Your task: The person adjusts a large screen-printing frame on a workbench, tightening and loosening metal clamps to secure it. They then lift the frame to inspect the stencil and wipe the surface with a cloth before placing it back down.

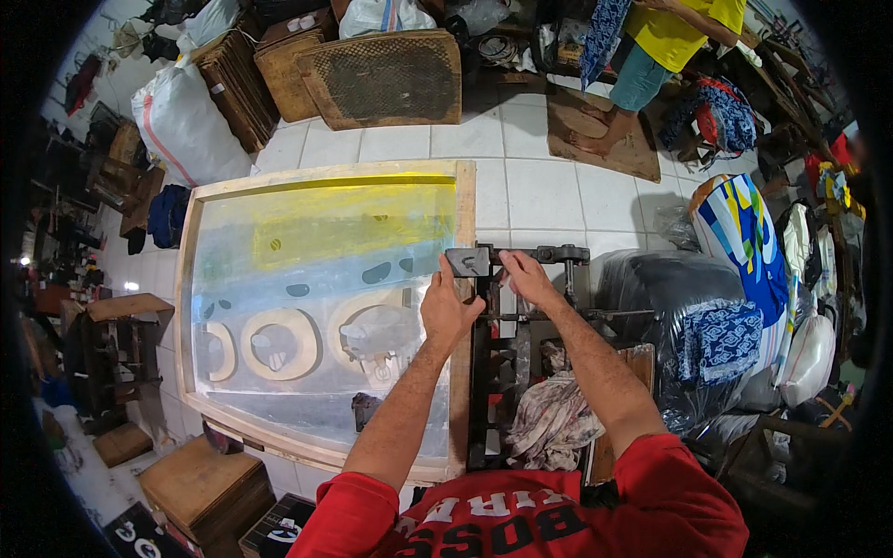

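Note:
A large screen-printing frame (465,200) with pale wooden edges lies at the left. Its mesh has yellow and blue bands and several pale ring shapes. At the middle of its right edge sits a grey rectangular block (468,263), in line with a dark metal bar (544,253). My left hand (448,312) rests at the frame's edge, index finger against the block and thumb spread to the right. Just right of the block, my right hand (526,278) curls its fingers at the near side of the bar; the exact grip is partly hidden.
Dark metal framework (484,372) and crumpled rags (555,418) lie near my right arm. Black plastic-wrapped bundles (665,288) stand farther right. Brown boards (381,82) lean beyond the frame; others are stacked (200,488) at near left. A person (672,42) stands at far right.

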### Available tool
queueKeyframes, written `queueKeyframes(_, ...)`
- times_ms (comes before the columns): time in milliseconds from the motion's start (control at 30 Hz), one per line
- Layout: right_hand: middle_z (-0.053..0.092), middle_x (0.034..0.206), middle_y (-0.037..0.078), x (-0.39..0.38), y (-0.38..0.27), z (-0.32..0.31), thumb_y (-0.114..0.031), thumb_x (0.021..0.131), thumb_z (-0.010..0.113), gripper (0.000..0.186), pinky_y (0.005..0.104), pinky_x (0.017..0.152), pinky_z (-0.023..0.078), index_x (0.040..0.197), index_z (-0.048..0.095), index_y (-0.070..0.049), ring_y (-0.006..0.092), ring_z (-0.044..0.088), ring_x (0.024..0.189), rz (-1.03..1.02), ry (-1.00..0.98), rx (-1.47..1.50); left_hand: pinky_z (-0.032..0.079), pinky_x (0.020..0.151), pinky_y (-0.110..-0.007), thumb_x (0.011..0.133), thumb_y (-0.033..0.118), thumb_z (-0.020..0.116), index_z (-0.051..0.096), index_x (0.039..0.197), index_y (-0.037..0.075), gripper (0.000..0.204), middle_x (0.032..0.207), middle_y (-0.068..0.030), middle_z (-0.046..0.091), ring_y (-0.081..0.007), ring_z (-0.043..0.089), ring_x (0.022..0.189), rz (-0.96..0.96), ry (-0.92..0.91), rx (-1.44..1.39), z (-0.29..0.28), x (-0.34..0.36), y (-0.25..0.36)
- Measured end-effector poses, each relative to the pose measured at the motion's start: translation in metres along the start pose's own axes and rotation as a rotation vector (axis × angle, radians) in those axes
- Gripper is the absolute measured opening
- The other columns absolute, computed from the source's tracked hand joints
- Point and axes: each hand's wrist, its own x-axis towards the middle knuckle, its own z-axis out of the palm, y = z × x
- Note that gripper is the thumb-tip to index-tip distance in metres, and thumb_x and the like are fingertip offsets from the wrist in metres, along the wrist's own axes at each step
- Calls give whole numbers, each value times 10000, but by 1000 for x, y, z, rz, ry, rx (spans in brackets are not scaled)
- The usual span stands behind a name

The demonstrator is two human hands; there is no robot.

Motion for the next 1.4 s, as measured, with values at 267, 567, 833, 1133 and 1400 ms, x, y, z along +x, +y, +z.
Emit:
queueKeyframes(267,687,890,206,27,-25,-1,-389,1037,488,403,407,752,507,1123,594,-10,386,670,819,392,-13,-112,530,879,-453,678,314,807,202,1540,-69,1120,1169,-270,584,-427,612,1050,19,18,10,1,1,-1)
queueKeyframes(567,665,840,214,19,-17,15,-333,1032,505,346,496,768,503,1009,612,-5,455,642,823,-72,123,-486,539,844,-443,689,289,817,174,1548,-62,1129,1148,-240,581,-404,613,1013,14,-7,15,-1,1,0)
queueKeyframes(833,657,767,245,6,-18,17,-403,1031,462,492,528,706,496,875,654,23,486,616,728,-415,294,-401,538,809,-450,682,286,809,217,1518,-103,1096,1071,-252,590,-411,623,965,29,29,20,2,1,0)
queueKeyframes(1133,665,740,225,31,-24,12,-381,1036,459,514,515,671,490,793,638,35,453,607,661,269,149,-330,538,800,-451,686,286,806,213,1518,-105,1093,1061,-244,586,-406,623,956,19,13,48,1,1,2)
queueKeyframes(1400,672,959,298,26,-8,16,-323,1045,359,462,551,829,494,926,628,32,480,643,929,-12,141,-637,541,811,-454,687,274,822,213,1517,-104,1096,1084,-257,599,-416,631,977,40,27,58,-1,-1,3)
